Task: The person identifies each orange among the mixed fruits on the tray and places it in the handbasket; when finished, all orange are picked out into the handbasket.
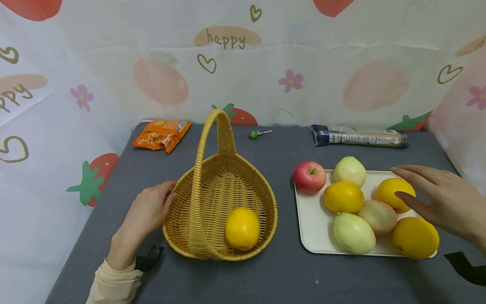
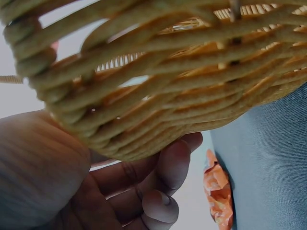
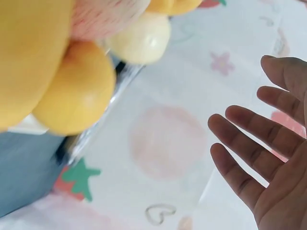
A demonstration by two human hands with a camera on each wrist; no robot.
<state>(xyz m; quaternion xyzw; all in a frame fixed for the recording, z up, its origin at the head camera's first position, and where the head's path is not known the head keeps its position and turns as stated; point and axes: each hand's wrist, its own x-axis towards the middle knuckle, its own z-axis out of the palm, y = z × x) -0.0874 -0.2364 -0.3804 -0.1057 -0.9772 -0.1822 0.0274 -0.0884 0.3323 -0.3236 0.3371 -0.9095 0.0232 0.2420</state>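
At the left, my left hand grips the rim of a wicker basket with a tall arched handle. In the left wrist view, its fingers curl against the woven wall. One orange-yellow fruit lies inside the basket. My right hand, fingers spread and holding nothing, hovers over the right end of a white tray. The tray bears a red apple, yellow fruits, pale green fruits, a pinkish peach-like fruit and a larger mango-like fruit.
An orange snack packet lies at the back left of the grey table. A green-wrapped lollipop is behind the basket, and a long plastic-wrapped package lies behind the tray. Printed cloth hangs along the back and sides.
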